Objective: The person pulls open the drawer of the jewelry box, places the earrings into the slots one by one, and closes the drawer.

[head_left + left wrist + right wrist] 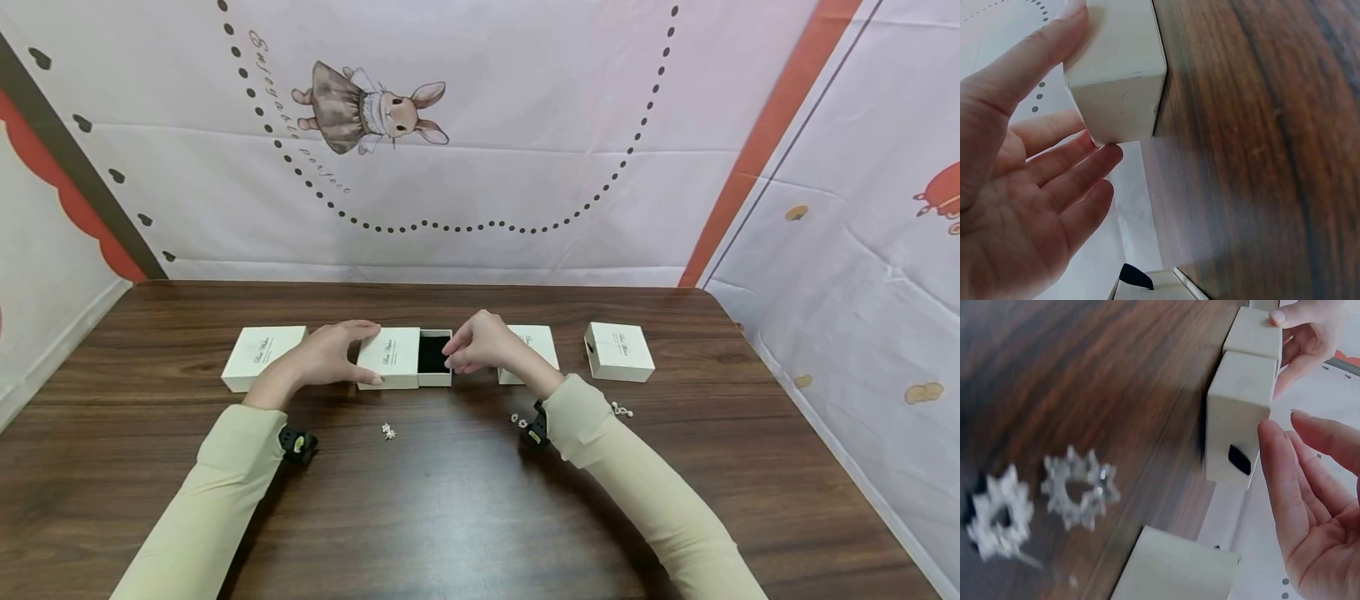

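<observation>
A white slide-out box (388,357) with printed lettering lies on the table, its drawer (435,381) pulled out to the right and showing a black lining. My left hand (327,354) holds the box sleeve (1119,50) by its left part, thumb on the near side and fingers at the far side. By the drawer's right end is my right hand (486,343); its thumb and forefinger stand apart with nothing seen between them. The right wrist view shows a black tab (1239,460) on the drawer end, close to the right thumb.
Similar white boxes stand at the left (262,354), partly behind the right hand (534,340), and at the right (621,353). Small jewellery lies nearer me: a light-coloured pair (387,431), star-shaped rings (1079,487), and a piece (621,409) beside the right sleeve.
</observation>
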### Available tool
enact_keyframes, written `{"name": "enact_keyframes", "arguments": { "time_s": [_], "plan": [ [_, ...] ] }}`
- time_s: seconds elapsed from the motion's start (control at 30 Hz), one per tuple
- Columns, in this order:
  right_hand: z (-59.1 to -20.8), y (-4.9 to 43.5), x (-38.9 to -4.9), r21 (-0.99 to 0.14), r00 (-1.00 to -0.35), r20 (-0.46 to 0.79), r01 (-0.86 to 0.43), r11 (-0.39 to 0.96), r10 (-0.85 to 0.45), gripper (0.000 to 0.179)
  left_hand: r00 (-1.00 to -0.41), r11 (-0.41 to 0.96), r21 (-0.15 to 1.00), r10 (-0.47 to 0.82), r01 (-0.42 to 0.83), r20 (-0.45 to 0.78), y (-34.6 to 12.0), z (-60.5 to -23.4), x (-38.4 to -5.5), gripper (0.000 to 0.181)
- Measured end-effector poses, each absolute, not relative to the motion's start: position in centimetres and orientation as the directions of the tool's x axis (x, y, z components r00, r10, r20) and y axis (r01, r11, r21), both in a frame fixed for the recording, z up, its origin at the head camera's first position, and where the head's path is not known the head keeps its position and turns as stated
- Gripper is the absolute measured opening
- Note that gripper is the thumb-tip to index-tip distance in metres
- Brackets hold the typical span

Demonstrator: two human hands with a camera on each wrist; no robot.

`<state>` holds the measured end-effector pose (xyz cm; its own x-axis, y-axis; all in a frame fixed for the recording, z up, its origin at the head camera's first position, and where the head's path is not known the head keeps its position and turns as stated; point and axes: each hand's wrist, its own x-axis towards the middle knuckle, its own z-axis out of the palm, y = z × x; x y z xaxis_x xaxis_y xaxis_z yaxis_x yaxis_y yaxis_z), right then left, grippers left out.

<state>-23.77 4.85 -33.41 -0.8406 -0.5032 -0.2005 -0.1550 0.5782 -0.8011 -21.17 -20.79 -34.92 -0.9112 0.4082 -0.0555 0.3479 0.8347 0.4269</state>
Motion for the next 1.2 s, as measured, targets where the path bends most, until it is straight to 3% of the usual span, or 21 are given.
{"name": "enact_keyframes", "arguments": {
  "time_s": [0.8, 1.2],
  "plan": [
    [-33.9, 1.3, -20.7, -0.726, -0.718, -0.180, -0.364, 0.583, -0.673, 0.019, -0.912, 0.830, 0.441, 0.406, 0.341, -0.059, -20.8, -34.9, -21.2, 0.089],
    [-34.2, -1.3, -19.8, -0.594, -0.639, -0.227, -0.507, 0.624, -0.735, 0.011, -0.906, 0.820, 0.445, 0.421, 0.359, -0.047, -20.7, -34.9, -21.3, 0.085]
  ]
}}
